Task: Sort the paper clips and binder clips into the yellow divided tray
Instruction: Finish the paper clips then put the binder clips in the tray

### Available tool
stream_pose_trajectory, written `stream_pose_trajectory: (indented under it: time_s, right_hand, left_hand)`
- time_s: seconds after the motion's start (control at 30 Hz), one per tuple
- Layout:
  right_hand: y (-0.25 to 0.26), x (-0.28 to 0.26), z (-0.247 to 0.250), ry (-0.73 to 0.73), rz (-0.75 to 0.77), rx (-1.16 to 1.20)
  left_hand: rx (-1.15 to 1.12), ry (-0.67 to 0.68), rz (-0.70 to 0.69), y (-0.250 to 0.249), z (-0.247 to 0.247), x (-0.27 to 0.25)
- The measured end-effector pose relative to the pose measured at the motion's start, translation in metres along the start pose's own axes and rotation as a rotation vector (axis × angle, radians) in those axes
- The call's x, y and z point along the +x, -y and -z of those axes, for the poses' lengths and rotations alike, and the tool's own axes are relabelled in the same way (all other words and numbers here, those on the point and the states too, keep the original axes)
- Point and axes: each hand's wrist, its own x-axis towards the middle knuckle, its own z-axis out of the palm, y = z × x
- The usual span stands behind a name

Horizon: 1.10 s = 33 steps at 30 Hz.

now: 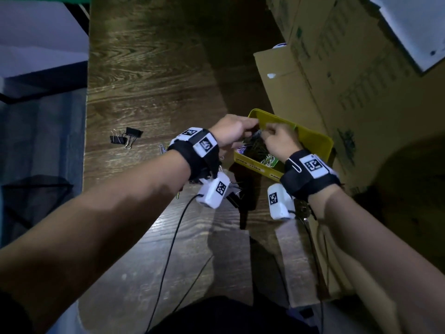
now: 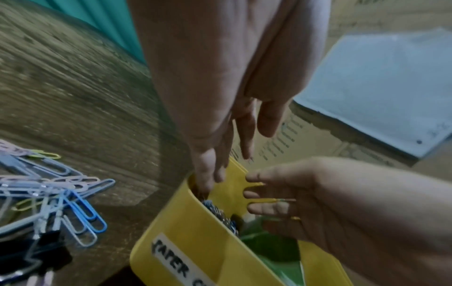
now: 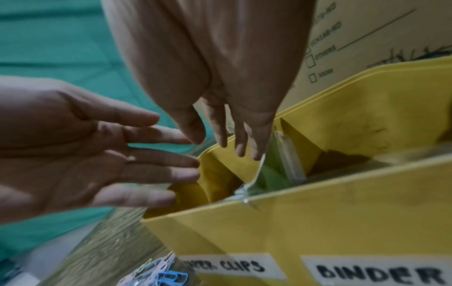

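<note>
The yellow divided tray (image 1: 315, 141) stands at the right of the wooden table, with "PAPER CLIPS" and "BINDER" labels on its front wall (image 3: 342, 212). Both hands hover over its left compartment. My left hand (image 1: 234, 131) points its straight fingers (image 2: 208, 174) down inside the tray's left end, above a heap of paper clips (image 2: 220, 212). My right hand (image 1: 279, 141) faces it with loosely straight fingers (image 3: 257, 147) near a clear bag with green contents (image 3: 269, 174). Loose coloured paper clips (image 2: 61, 193) lie left of the tray. Two black binder clips (image 1: 126, 137) lie farther left.
Cardboard boxes (image 1: 337, 80) rise directly behind and right of the tray. Another black binder clip (image 1: 234, 196) lies under my left wrist. Camera cables (image 1: 168, 249) trail toward me. A silver paper clip (image 1: 295, 165) hangs on my right wrist strap. The table's left edge (image 1: 86, 141) drops off.
</note>
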Motion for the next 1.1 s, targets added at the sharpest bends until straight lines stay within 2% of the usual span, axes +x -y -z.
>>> stream_pose_trajectory:
  time_s: [0.1, 0.17, 0.2, 0.27, 0.33, 0.4, 0.47, 0.6, 0.73, 0.8, 0.87, 0.97, 1.1]
  right_hand:
    - [0.003, -0.023, -0.011, -0.072, 0.256, 0.017]
    - [0.005, -0.043, -0.025, -0.051, 0.434, 0.020]
    - [0.004, -0.050, -0.035, 0.026, 0.478, 0.003]
    - [-0.002, -0.057, -0.061, 0.218, 0.507, -0.123]
    - [-0.010, -0.061, -0.090, 0.354, 0.480, -0.322]
    - [-0.017, -0.066, -0.112, 0.399, 0.444, -0.472]
    - [-0.019, -0.071, -0.128, 0.376, 0.425, -0.541]
    - [-0.015, -0.075, -0.147, 0.307, 0.393, -0.636]
    - [-0.016, -0.075, -0.150, 0.306, 0.373, -0.554]
    - [-0.018, -0.077, -0.147, 0.309, 0.367, -0.502]
    - [-0.022, -0.079, -0.142, 0.299, 0.353, -0.433]
    - [-0.030, -0.082, -0.132, 0.243, 0.341, -0.341]
    - [-0.047, -0.087, -0.111, 0.066, 0.280, -0.148]
  left_hand:
    - [0.061, -0.066, -0.109, 0.009, 0.043, -0.020]
    - [0.295, -0.192, -0.156, 0.026, 0.083, -0.033]
    - [0.440, -0.252, -0.171, 0.035, 0.100, -0.042]
    - [0.731, -0.316, -0.164, 0.062, 0.132, -0.054]
    - [0.925, -0.312, -0.060, 0.092, 0.150, -0.065]
    - [1.030, -0.273, -0.019, 0.124, 0.157, -0.072]
    - [1.073, -0.260, -0.060, 0.149, 0.152, -0.077]
    - [1.051, -0.372, -0.113, 0.174, 0.130, -0.076]
    - [1.040, -0.450, -0.138, 0.185, 0.124, -0.068]
    - [0.983, -0.441, -0.203, 0.190, 0.126, -0.066]
    - [0.892, -0.405, -0.260, 0.196, 0.131, -0.068]
    - [0.683, -0.373, -0.264, 0.198, 0.140, -0.073]
    - [0.296, -0.398, -0.228, 0.188, 0.154, -0.081]
